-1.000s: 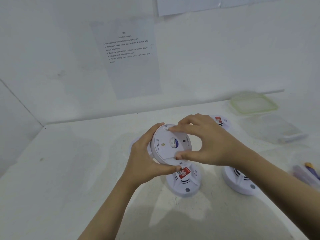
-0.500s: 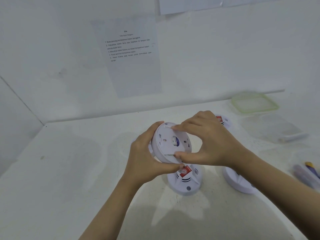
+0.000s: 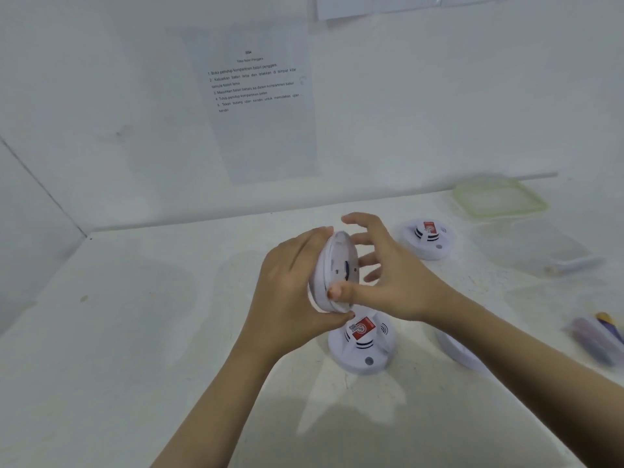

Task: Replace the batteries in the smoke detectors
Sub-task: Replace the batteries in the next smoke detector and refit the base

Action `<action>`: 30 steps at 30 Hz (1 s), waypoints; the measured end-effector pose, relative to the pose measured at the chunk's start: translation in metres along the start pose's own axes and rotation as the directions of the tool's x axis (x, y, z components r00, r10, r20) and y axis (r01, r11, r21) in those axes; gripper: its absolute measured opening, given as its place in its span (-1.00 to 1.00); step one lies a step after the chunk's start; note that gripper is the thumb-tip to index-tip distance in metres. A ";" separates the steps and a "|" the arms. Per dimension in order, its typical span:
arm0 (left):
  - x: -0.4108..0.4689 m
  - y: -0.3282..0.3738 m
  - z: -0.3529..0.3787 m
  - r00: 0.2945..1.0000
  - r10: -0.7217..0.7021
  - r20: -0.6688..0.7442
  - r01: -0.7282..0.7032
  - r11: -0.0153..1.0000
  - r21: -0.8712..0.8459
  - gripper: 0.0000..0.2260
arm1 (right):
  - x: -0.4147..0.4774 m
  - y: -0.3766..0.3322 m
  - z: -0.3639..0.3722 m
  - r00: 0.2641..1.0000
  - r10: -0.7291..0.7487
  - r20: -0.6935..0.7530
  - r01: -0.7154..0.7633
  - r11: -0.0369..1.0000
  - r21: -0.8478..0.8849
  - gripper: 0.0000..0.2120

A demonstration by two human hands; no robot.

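My left hand (image 3: 293, 292) grips the held detector (image 3: 336, 261) by its rim, fingers over the top edge and thumb under the bottom. It stands on edge above the table (image 3: 135, 332), back face turned toward my right hand (image 3: 398, 282). That hand is loose, with the fingers spread and clear of the face and only the thumb pressing on the lower rim. The face carries a small dark blue mark that I cannot read.

Well to the right of the held detector and behind it, a green-rimmed lid (image 3: 499, 201) lies flat. A clear box (image 3: 540, 248) sits just nearer, and I cannot make out its contents. Lower right of the held detector, at the frame edge, a clear pouch (image 3: 597, 336) holds purple and yellow things too blurred to name.

Directly below the held detector stands a second detector (image 3: 363, 349), dome up, with a red label bearing a white emblem, sound-wave marks and a grey button. A third detector (image 3: 427, 239), right of the held one and behind it, has the same red label. A fourth detector (image 3: 456, 352), lower right, is mostly hidden by my right forearm.

Above the held detector, on the wall, a sheet (image 3: 256, 106) is headed "Tukar Bateri Penggera". Its first line reads "Buka penutup kompartmen bateri penggera".
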State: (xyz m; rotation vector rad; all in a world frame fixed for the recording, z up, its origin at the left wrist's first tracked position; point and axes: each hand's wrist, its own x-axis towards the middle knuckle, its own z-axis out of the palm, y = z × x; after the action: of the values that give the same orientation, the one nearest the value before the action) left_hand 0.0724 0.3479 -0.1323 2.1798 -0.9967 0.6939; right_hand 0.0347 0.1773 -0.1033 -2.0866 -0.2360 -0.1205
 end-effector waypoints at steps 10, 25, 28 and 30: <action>-0.022 -0.001 0.008 0.871 -0.395 0.291 0.487 0.775 -0.404 -0.14 | -0.001 0.011 0.002 0.969 0.145 0.199 -0.244 0.459 0.855 -0.55; -0.044 -0.003 0.025 0.805 -0.506 0.310 0.587 0.603 -0.540 -0.19 | -0.023 0.052 0.022 0.977 0.134 0.169 -0.211 0.757 0.618 -0.28; -0.045 -0.003 0.028 0.811 -0.499 0.307 0.581 0.617 -0.532 -0.17 | -0.024 0.055 0.022 0.982 0.129 0.137 -0.187 0.760 0.623 -0.26; -0.044 -0.002 0.029 0.814 -0.495 0.305 0.576 0.619 -0.534 -0.17 | -0.026 0.058 0.023 0.984 0.129 0.125 -0.179 0.755 0.631 -0.26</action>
State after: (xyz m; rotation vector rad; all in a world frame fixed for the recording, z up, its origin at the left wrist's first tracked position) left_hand 0.0545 0.3488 -0.1819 1.7865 -0.4564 -0.0737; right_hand 0.0218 0.1657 -0.1680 -1.4107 -0.1210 0.1285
